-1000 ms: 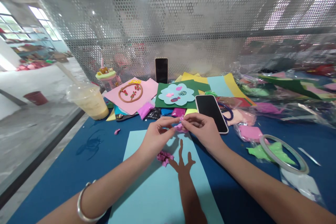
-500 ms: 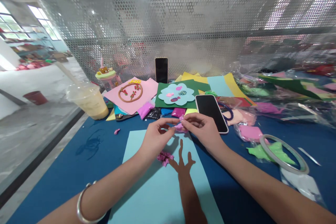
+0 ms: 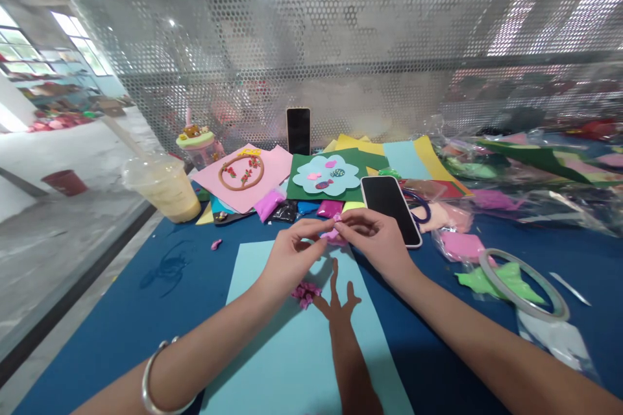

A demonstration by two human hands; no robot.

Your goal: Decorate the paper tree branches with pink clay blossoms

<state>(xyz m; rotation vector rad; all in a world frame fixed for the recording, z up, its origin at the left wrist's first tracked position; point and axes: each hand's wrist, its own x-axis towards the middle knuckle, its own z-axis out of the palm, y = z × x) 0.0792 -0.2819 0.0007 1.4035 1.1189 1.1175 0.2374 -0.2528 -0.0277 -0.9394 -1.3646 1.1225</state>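
Pink modelling clay [image 3: 335, 237] is pinched between my two hands, above the top edge of a light blue sheet [image 3: 263, 343]. My left hand [image 3: 296, 249] closes its thumb and forefinger at the clay's left side. From the right, the fingertips of my right hand [image 3: 372, 233] grip a small bit at its top. On the sheet is a brown tree shape [image 3: 348, 343] with forked branches. A cluster of small pink clay pieces [image 3: 306, 294] sits at its left branch tip, just below my left hand.
A phone [image 3: 392, 211] lies right of my hands; another phone [image 3: 298, 131] stands upright behind. A drink cup [image 3: 163, 188] is at left. Tape roll [image 3: 525, 285], green clay [image 3: 501, 282] and bagged clay are at right. A pink clay scrap [image 3: 216, 244] lies on the blue table [image 3: 146, 311].
My hands stay almost in place, with the clay still pinched between them. The whole view has shifted very slightly.
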